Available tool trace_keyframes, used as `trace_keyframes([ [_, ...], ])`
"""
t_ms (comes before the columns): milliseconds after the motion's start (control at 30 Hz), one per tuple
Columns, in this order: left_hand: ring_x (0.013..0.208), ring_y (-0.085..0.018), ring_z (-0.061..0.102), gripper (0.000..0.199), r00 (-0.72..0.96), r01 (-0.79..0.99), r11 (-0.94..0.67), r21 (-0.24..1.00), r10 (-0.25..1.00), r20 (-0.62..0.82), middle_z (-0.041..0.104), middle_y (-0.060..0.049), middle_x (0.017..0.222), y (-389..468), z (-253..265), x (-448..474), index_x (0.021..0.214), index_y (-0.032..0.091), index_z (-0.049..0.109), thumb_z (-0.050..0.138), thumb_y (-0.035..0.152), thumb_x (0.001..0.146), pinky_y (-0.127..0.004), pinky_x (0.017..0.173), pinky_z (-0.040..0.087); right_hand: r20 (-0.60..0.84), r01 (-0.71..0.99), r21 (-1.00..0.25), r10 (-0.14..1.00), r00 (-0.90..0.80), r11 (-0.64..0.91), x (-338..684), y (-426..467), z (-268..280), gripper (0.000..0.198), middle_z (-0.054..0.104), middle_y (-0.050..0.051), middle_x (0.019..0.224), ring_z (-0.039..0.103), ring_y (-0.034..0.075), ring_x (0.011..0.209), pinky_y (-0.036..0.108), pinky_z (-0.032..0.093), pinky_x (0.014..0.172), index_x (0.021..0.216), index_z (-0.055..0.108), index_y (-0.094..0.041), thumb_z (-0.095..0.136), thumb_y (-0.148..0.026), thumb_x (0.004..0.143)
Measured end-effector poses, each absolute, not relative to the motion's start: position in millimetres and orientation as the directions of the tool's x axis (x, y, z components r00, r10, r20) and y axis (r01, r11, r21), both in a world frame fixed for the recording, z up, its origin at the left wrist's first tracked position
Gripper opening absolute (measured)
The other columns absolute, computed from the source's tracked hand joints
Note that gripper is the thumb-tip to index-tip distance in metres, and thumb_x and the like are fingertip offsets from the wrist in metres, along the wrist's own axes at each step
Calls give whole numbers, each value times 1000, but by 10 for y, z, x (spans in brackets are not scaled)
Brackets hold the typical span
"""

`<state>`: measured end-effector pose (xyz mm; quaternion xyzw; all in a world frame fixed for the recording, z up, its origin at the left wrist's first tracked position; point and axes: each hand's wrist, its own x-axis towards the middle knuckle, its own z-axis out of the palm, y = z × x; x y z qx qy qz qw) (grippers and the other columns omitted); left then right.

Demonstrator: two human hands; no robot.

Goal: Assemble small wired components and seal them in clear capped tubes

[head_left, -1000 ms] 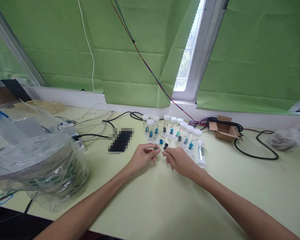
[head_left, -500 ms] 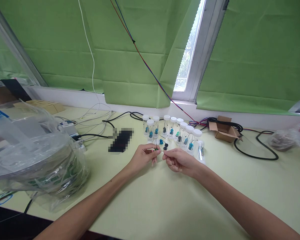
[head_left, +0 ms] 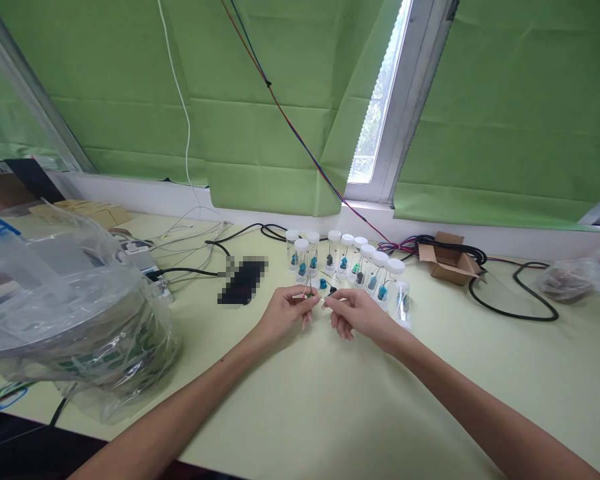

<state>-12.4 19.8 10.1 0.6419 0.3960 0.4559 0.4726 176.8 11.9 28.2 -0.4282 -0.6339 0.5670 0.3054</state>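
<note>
My left hand (head_left: 287, 309) is closed in a pinch on a small dark green part with thin wires (head_left: 309, 294) that point upward. Close beside it, my right hand (head_left: 357, 313) pinches a thin pale stick (head_left: 323, 301) whose tip reaches toward the left fingers. The fingertips hide most of both things. Just beyond the hands lie a small blue part (head_left: 323, 284) and a small black part (head_left: 333, 290). Several clear vials with white caps (head_left: 344, 257) stand behind, with blue, green and dark parts inside. One vial (head_left: 403, 307) at the right end holds thin pieces.
A large bagged container (head_left: 80, 320) fills the left of the table. A dark pixelated object (head_left: 245, 280) lies left of the vials. An open cardboard box (head_left: 450, 260) and black cables (head_left: 515, 313) are at the right, near a plastic bag (head_left: 570, 277).
The right hand has shifted slightly up and left, and its lower fingers have loosened from their curl. The wires in the left hand have tilted a little. The vials stay put.
</note>
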Motion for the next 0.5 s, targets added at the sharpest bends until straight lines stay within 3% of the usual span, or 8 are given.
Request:
trace_keyframes([
  [100,45,-9,46,33,258,63,-225,972,945,202,57,0,60,196,112,-125,77,14,69,71,47,77,-25,49,41,107,445,-844,907,-407,299,1773,97,286,22,62,1,63,56,13,45,25,41,46,88,59,-19,51,-38,96],
  [200,44,-9,45,34,246,59,-210,976,951,190,55,1,56,194,117,-119,77,14,68,72,48,77,-26,49,41,293,647,-563,856,-425,514,1783,90,278,15,65,6,75,63,19,66,29,43,60,90,60,-19,50,-28,97],
  [333,43,-9,44,32,234,57,-203,978,955,184,54,1,55,190,123,-113,76,14,68,72,46,77,-26,50,40,308,721,-352,801,-513,597,1817,114,223,18,62,9,80,61,20,70,29,38,61,86,58,-19,48,-25,99],
  [500,45,-9,46,33,240,61,-206,977,953,186,56,0,62,184,134,-116,75,14,68,71,47,76,-26,50,41,319,712,-296,769,-554,637,1858,143,135,19,60,8,80,58,19,67,29,35,60,86,57,-19,44,-23,100],
])
